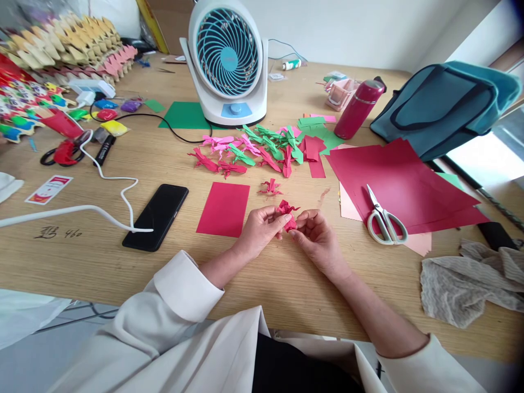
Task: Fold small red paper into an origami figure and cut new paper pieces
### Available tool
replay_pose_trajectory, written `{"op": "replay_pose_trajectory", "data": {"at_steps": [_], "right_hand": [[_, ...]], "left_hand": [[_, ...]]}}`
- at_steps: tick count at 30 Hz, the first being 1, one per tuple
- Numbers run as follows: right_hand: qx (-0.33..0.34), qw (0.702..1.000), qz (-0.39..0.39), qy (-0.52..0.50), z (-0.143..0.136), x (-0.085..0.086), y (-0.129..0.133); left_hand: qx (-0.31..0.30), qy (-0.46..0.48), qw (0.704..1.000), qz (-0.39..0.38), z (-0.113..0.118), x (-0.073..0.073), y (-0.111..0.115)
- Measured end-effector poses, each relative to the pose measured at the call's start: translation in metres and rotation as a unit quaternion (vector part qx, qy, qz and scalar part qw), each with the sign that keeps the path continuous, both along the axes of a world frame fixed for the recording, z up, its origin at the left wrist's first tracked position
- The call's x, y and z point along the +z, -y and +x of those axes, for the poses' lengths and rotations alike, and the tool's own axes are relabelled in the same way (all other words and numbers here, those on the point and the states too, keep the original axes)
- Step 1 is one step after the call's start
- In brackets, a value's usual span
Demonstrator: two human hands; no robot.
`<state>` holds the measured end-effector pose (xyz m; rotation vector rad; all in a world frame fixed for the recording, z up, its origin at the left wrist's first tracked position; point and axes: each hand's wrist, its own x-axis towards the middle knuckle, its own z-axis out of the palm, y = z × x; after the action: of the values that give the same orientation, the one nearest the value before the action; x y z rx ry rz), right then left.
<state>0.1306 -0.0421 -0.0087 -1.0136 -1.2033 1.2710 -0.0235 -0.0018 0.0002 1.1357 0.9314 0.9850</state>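
Note:
Between my two hands is a small red folded-paper figure [287,214], with thin pointed limbs sticking out at its top. My left hand [262,230] pinches its left side between thumb and fingers. On the other side, my right hand [318,238] has its thumb and bent fingertips at the lower right edge of the paper. A similar red paper figure [271,186] lies just beyond them. To the left is a flat red paper sheet [223,209]. Farther back lies a pile of pink, green and red folded-paper figures [249,148].
White scissors [385,221] rest on large red sheets [409,180] at right, near a red bottle [360,109] and blue bag [444,112]. A fan [229,60] stands behind. At left are a black phone [156,217] and a white cable [77,209]. A cloth [454,284] lies lower right.

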Motion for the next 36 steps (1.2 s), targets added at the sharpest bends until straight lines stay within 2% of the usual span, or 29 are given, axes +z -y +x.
{"op": "replay_pose_trajectory", "data": {"at_steps": [4, 12, 20, 28, 36], "right_hand": [[0.007, 1.0, -0.004, -0.008, 0.0003, -0.0017, -0.0005], [0.0, 0.998, 0.003, 0.058, 0.0052, -0.0021, -0.0009], [0.031, 0.999, -0.037, -0.001, 0.0033, -0.0029, -0.0035], [-0.021, 0.996, -0.08, -0.028, 0.0046, 0.0034, -0.0069], [-0.053, 0.995, -0.069, -0.051, 0.0067, 0.0009, -0.008]], "left_hand": [[-0.009, -0.023, 0.999, 0.038, -0.0015, 0.0011, 0.0004], [-0.031, -0.053, 0.993, 0.097, -0.0031, 0.0019, 0.0014], [0.0, -0.002, 0.997, 0.078, -0.0005, 0.0039, 0.0015], [0.02, -0.013, 0.996, 0.085, -0.0002, 0.0048, 0.003], [0.027, -0.044, 0.992, 0.116, -0.0003, -0.0007, 0.0048]]}}
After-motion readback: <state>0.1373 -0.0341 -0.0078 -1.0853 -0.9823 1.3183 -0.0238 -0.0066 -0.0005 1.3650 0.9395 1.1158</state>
